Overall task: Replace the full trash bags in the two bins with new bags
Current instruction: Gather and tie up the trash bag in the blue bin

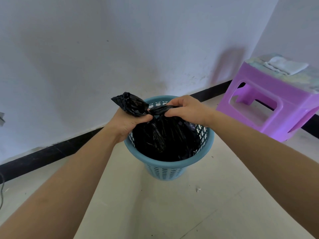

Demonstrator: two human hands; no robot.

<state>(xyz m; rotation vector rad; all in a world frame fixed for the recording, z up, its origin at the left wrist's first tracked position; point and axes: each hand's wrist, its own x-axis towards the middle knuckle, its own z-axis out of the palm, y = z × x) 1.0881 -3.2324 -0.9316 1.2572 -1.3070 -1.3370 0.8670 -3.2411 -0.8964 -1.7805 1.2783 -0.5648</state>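
Note:
A blue perforated plastic bin (pixel 165 167) stands on the floor by the wall. Inside it sits a black trash bag (pixel 164 137) whose top is gathered above the rim. My left hand (pixel 128 124) grips one bunched end of the bag's top, which sticks up past my fingers. My right hand (pixel 185 109) pinches the other twisted end, close against the left hand. Both hands are over the far side of the bin's mouth. Only one bin is in view.
A purple plastic stool (pixel 269 107) stands to the right of the bin, with a folded white cloth (pixel 286 67) on its top. A white wall with a black skirting board (pixel 51 152) runs behind. A small scrap (pixel 198 189) lies on the pale floor.

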